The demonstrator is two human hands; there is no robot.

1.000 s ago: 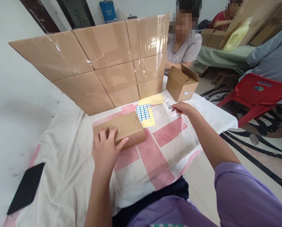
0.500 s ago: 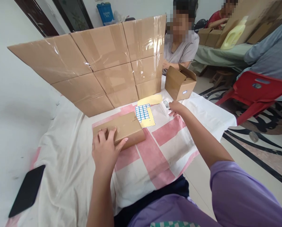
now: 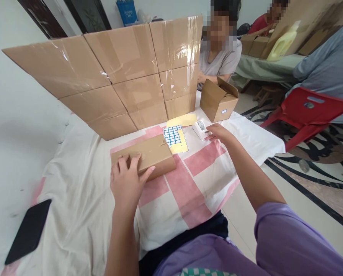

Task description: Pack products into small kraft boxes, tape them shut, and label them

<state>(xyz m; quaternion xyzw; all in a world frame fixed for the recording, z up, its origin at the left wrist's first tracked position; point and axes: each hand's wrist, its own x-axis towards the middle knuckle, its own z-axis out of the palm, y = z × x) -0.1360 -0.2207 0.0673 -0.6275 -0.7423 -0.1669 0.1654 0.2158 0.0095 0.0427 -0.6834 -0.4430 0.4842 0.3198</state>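
My left hand [image 3: 128,180] grips the near left part of a closed, flat cardboard box [image 3: 151,152] lying on the tablecloth. Its bent fingers press on the lid, and the thumb rests along the front side. Farther right, my right hand [image 3: 219,133] has its fingers closed at the right side of a small white box [image 3: 199,130] with a dark printed patch; some fingertips are hidden. Between the two boxes lies a yellow sheet of blue-edged labels [image 3: 175,138], its left edge against the cardboard box. Behind it is a plain yellow paper strip [image 3: 181,120].
A wall of taped cardboard boxes [image 3: 137,80] stands along the back. An open-flapped carton [image 3: 219,101] with a label sits at the far right corner. A black phone-like slab [image 3: 29,232] lies at left. Across the table sits a person [image 3: 224,53]; a red chair [image 3: 309,115] stands at right.
The view has shifted slightly. By the right hand, the white box shows more of its side and seems turned a little. The left hand keeps its place on the cardboard box.
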